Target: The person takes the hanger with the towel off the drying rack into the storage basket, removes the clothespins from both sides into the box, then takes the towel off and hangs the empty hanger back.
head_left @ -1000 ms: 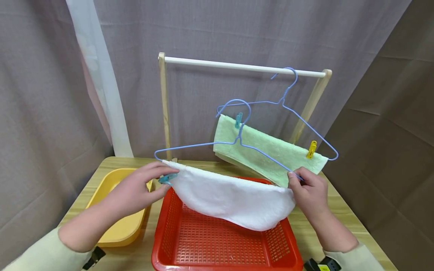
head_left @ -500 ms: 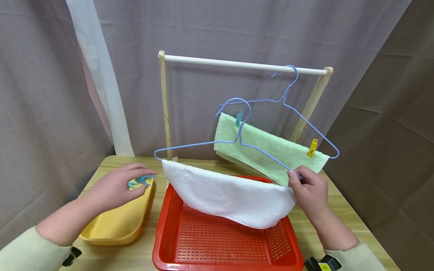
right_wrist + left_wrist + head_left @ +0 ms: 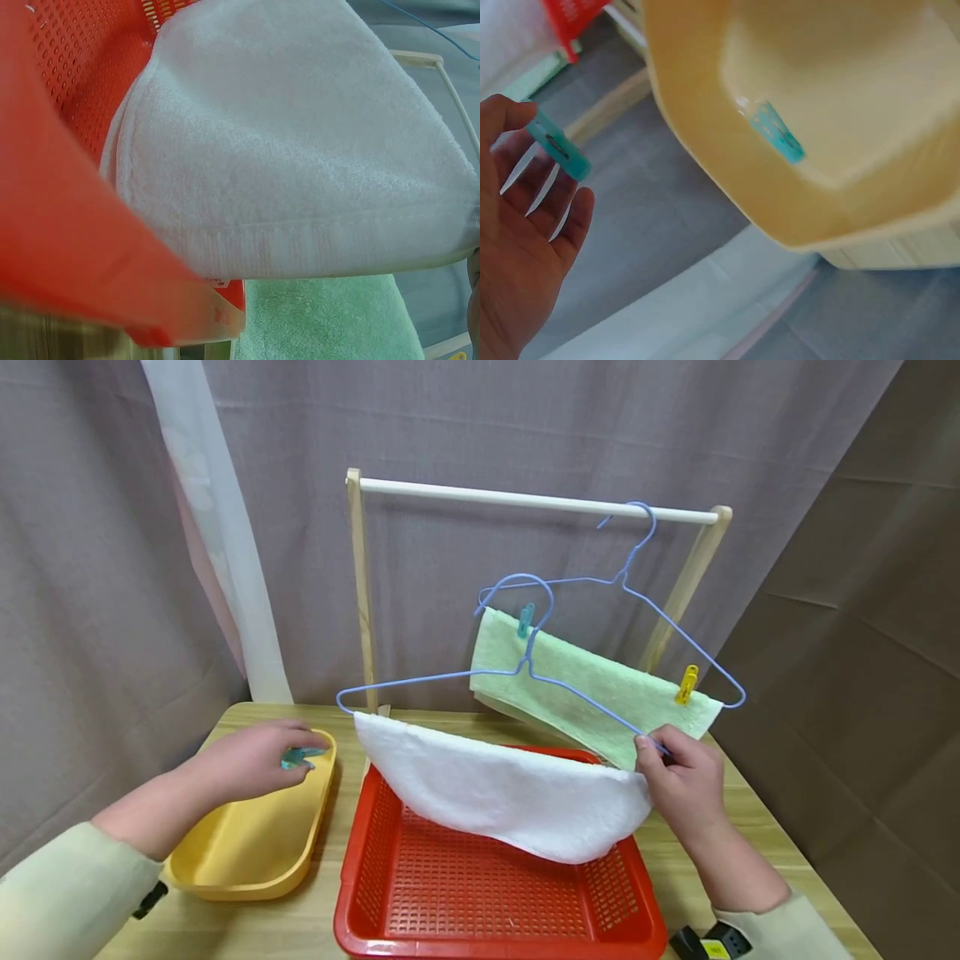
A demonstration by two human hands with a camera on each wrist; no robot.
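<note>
Over the far end of a yellow plastic tray (image 3: 300,843), my left hand (image 3: 258,762) pinches a teal clothespin (image 3: 559,146). A second teal clothespin (image 3: 776,133) lies inside the tray in the left wrist view. My right hand (image 3: 684,777) grips the right end of a blue wire hanger (image 3: 435,680), together with the corner of a white towel (image 3: 495,793). The towel drapes folded over the hanger's lower bar, above a red basket (image 3: 480,893). No clip shows at its left corner.
Behind, a wooden rack with a white rod (image 3: 465,493) carries another blue hanger (image 3: 678,631). A green towel (image 3: 585,681) hangs from it with a teal clip (image 3: 526,620) and a yellow clip (image 3: 687,684). Everything stands on a wooden table (image 3: 757,827) before grey curtains.
My left hand has moved left from the white towel's left corner to above the yellow tray, carrying the teal clothespin. The right hand and hanger have stayed nearly still.
</note>
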